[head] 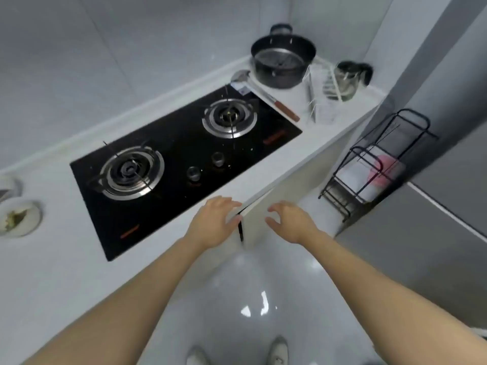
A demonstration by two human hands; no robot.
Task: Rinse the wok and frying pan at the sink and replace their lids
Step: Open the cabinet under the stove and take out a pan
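Reaching at the ajar cabinet door (259, 219), left hand (214, 222) fingers straight on its edge, right hand (291, 222) loosely spread just beside, empty; swing it wide first, wok and frying pan unseen, only a lidless black pot (283, 57) beyond the hob (181, 159).

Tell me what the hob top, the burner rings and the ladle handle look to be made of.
Black two-burner hob top: probably glass, smooth and glossy with sharp edges.
Silver burner rings: look like polished steel, bright and reflective.
Long ladle's reddish-brown handle end: wood or plastic; the blur leaves it open. Its bowl looks like metal.
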